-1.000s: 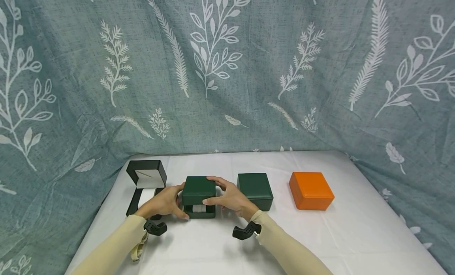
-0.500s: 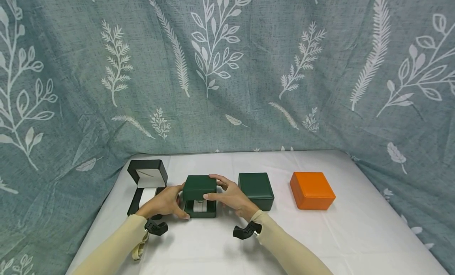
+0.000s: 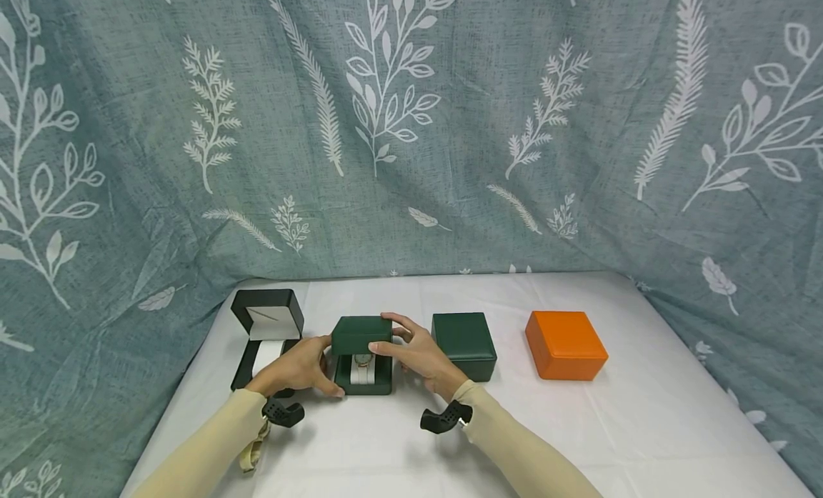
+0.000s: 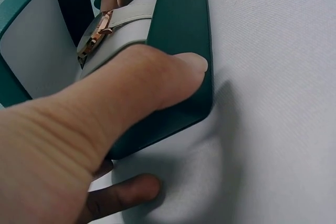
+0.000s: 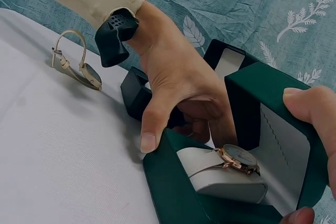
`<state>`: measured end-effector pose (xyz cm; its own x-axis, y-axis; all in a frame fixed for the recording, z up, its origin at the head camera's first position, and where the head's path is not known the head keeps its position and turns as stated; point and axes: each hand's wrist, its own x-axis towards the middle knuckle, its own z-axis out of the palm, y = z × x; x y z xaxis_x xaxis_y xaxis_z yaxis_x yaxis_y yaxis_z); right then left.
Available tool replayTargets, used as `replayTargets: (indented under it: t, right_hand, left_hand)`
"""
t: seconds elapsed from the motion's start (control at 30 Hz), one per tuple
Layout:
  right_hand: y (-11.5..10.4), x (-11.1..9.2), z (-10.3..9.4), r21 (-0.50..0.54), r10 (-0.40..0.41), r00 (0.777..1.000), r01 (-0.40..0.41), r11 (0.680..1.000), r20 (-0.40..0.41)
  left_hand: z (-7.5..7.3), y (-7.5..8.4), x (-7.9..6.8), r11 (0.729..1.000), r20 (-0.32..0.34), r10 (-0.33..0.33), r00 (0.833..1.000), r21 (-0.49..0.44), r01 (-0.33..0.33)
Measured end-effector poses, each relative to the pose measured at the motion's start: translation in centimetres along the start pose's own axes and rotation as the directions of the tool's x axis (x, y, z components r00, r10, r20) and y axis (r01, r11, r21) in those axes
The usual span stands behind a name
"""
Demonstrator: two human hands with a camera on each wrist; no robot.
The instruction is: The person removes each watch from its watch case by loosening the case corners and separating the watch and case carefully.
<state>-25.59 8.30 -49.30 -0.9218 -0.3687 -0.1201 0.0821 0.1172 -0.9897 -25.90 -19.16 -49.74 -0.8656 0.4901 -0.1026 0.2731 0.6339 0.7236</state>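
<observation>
A green watch box [image 3: 363,393] stands in front of me with its hinged lid [image 3: 362,334] partly raised. Inside, a watch [image 5: 239,159] with a gold-coloured case and a white strap sits round a pale cushion [image 5: 231,183]. My left hand [image 3: 297,366] holds the box base from the left, its thumb over the front corner. From the right, my right hand [image 3: 421,354] grips the lid, with the thumb at its front edge. In the right wrist view only fingertips of that hand show.
Left of the green box, a black watch box [image 3: 266,299] stands open with a white lining. A second watch [image 3: 251,451] with a beige strap lies near my left forearm. A closed green box [image 3: 461,337] and an orange box [image 3: 566,344] stand on the right.
My right hand has tilted the lid up and back, so the opening has widened and the watch face now shows. My left hand has stayed on the base.
</observation>
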Motion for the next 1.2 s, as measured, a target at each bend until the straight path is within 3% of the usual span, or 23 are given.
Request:
replayTargets:
  t: [0.3,0.73,1.2]
  right_hand:
    - [-0.2,0.0,0.2,0.007,0.011,1.0,-0.011,1.0,-0.023]
    - [-0.5,0.7,0.4,0.045,0.048,0.996,-0.044,0.998,-0.08]
    - [-0.9,1.4,0.5,0.043,0.108,0.985,-0.103,0.994,-0.135]
  left_hand:
    - [0.0,0.0,0.0,1.0,-0.003,-0.013,1.0,0.006,0.013]
    - [0.2,-0.3,0.0,0.998,-0.011,0.04,0.999,0.051,-0.039]
    - [0.7,0.0,-0.4,1.0,-0.108,0.008,0.994,0.023,-0.006]
